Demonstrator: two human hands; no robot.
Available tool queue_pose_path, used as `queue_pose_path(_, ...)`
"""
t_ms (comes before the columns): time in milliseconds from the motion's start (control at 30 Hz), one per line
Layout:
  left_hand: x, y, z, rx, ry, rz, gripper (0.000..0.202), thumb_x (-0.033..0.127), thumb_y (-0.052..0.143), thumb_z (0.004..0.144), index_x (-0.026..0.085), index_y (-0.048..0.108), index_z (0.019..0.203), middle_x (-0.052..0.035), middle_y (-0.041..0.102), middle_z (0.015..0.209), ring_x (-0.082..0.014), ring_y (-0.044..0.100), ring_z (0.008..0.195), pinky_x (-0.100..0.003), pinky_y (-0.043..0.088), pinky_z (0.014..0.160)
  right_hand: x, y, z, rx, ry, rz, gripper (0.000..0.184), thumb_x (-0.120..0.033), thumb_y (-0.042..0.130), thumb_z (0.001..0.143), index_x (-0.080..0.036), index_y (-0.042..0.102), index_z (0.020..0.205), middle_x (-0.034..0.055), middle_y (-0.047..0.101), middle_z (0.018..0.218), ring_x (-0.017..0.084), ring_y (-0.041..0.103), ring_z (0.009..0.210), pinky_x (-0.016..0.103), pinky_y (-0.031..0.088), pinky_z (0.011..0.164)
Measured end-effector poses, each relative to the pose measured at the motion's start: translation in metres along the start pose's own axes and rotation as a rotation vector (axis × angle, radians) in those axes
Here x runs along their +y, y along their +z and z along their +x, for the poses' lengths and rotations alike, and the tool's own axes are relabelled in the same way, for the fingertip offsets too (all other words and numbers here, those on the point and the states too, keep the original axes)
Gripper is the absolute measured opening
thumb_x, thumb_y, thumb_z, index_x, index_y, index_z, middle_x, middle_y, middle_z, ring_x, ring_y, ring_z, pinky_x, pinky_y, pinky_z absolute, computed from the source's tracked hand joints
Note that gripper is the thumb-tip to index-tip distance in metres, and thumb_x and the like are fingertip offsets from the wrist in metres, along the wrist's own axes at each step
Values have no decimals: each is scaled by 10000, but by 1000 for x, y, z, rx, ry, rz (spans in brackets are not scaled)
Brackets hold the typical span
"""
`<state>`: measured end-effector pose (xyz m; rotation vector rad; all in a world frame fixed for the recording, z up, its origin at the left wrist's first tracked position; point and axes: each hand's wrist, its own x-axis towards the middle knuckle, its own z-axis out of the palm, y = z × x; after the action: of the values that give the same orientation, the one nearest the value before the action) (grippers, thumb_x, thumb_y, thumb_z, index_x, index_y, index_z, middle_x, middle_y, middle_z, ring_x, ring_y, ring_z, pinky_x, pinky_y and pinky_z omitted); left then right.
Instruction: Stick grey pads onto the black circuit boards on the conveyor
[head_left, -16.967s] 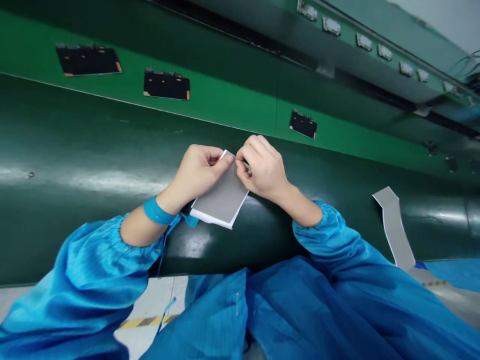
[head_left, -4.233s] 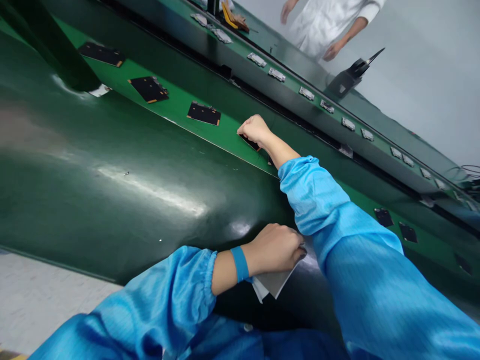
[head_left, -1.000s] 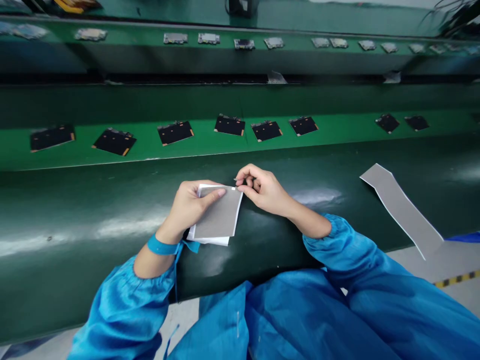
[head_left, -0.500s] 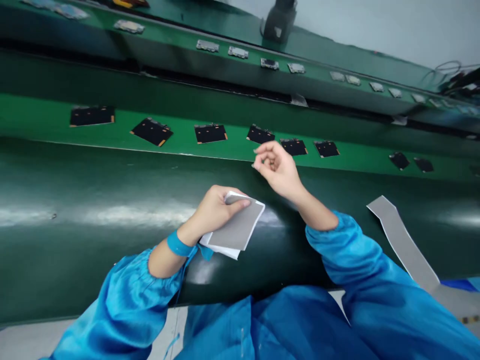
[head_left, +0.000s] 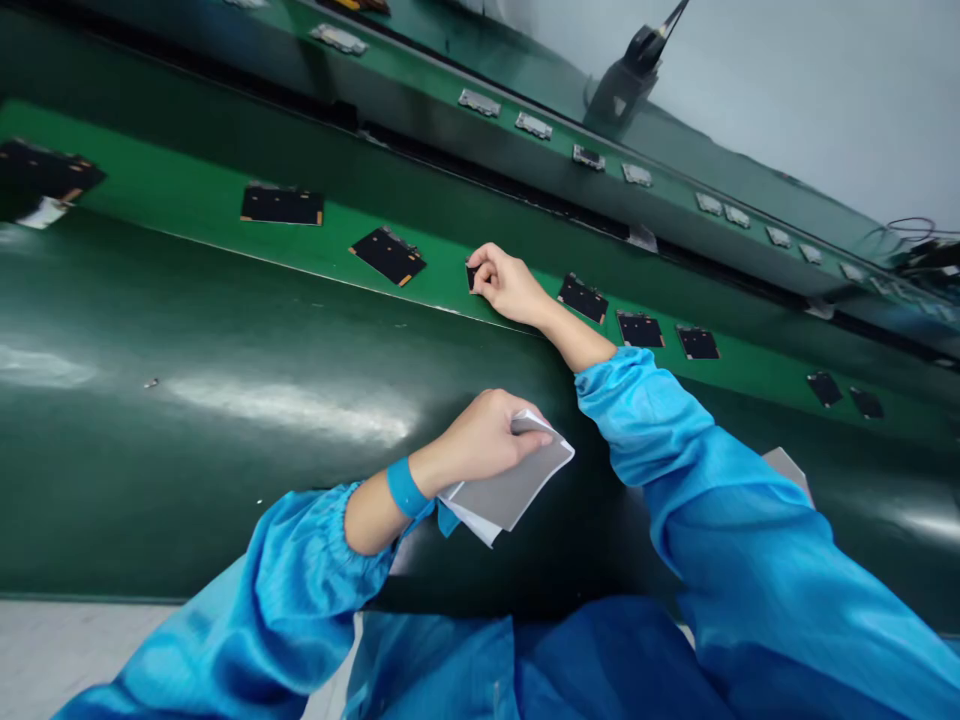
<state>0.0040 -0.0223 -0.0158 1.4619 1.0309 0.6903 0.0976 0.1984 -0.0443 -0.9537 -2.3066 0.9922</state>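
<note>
My left hand (head_left: 480, 440) rests on the dark green bench and is closed on a small stack of grey sheets with white backing (head_left: 514, 488). My right hand (head_left: 508, 283) is stretched out to the bright green conveyor belt (head_left: 187, 215). Its fingers are pinched together and pressed on a black square part (head_left: 472, 276) that it mostly covers. Whether something small sits between the fingertips I cannot make out. Both arms wear blue sleeves, and a blue strap circles my left wrist.
More black square parts (head_left: 388, 255) lie spaced along the belt on both sides of my right hand. A farther rail carries several small silvery modules (head_left: 534, 125). A dark fixture (head_left: 630, 70) stands behind it. The corner of a grey strip (head_left: 787, 466) shows by my right sleeve.
My right hand has left the grey sheets and reached forward onto the belt, down onto a black part. My left hand has kept its hold on the stack. The view has tilted.
</note>
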Motion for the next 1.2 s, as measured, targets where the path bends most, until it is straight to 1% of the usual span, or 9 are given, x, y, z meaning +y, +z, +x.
queue_pose_path(300, -3, 1, -1, -17, 20, 17, 152, 305, 744, 908, 205, 854, 943, -19, 834, 880, -192, 751, 825, -274, 496, 747, 7, -7, -9, 10, -1, -54, 330, -59, 499, 796, -195, 498, 1097, -11, 678, 795, 163, 626, 759, 313, 465, 755)
queue_pose_path(400, -3, 1, -1, -21, 5, 16, 165, 326, 747, 906, 205, 855, 937, -16, 829, 855, -194, 748, 810, -275, 489, 727, 9, -11, -14, 1, -11, -72, 332, -64, 506, 791, -189, 504, 1098, -6, 679, 804, 163, 619, 757, 305, 453, 738)
queue_pose_path(633, -4, 2, 0, -16, 8, 11, 150, 309, 746, 902, 208, 852, 935, -17, 834, 875, -196, 751, 817, -277, 506, 744, 8, -22, -27, 5, 11, -96, 339, -79, 533, 781, -205, 515, 1095, -8, 682, 824, 160, 591, 742, 289, 427, 712)
queue_pose_path(767, -6, 3, 1, 1, -2, 35, 141, 293, 748, 894, 204, 850, 934, -27, 832, 871, -200, 749, 810, -275, 505, 721, 8, -26, -33, 17, 33, -158, 327, -70, 537, 798, -197, 531, 1100, -7, 681, 822, 159, 573, 729, 282, 414, 713)
queue_pose_path(867, -5, 2, 1, -3, -1, 42, 138, 285, 746, 894, 203, 849, 935, -27, 837, 894, -198, 751, 818, -271, 508, 727, 5, -26, -38, 14, 51, -270, 323, -69, 541, 833, -186, 544, 1134, 10, 691, 845, 171, 576, 745, 293, 428, 737)
queue_pose_path(967, -5, 2, 2, -5, -4, 46, 143, 286, 744, 897, 202, 851, 941, -28, 840, 905, -199, 751, 816, -270, 508, 722, 0, -27, -44, 12, 86, -446, 357, -77, 560, 866, -183, 548, 1207, 70, 719, 970, 224, 624, 839, 347, 479, 794)
queue_pose_path(1067, -5, 2, 2, -10, -4, 39, 148, 292, 746, 898, 200, 853, 942, -31, 839, 896, -203, 754, 815, -274, 510, 720, -3, -36, -47, 48, 179, -598, 432, -133, 673, 865, -176, 532, 1272, 181, 642, 1279, 297, 661, 982, 449, 529, 861)
queue_pose_path(1133, -5, 3, 1, -24, 0, 32, 152, 294, 745, 900, 200, 854, 948, -33, 839, 894, -207, 761, 828, -278, 513, 733, -4, -44, -45, 106, 231, -614, 549, -209, 784, 835, -168, 510, 1309, 220, 528, 1411, 333, 657, 1066, 500, 542, 902)
queue_pose_path(1200, -4, 4, 1, -39, 2, 27, 161, 300, 741, 905, 202, 855, 961, -36, 841, 909, -213, 771, 855, -281, 519, 757, -7, -47, -35, 143, 210, -526, 625, -289, 846, 820, -178, 495, 1325, 196, 517, 1389, 323, 648, 1092, 493, 551, 919)
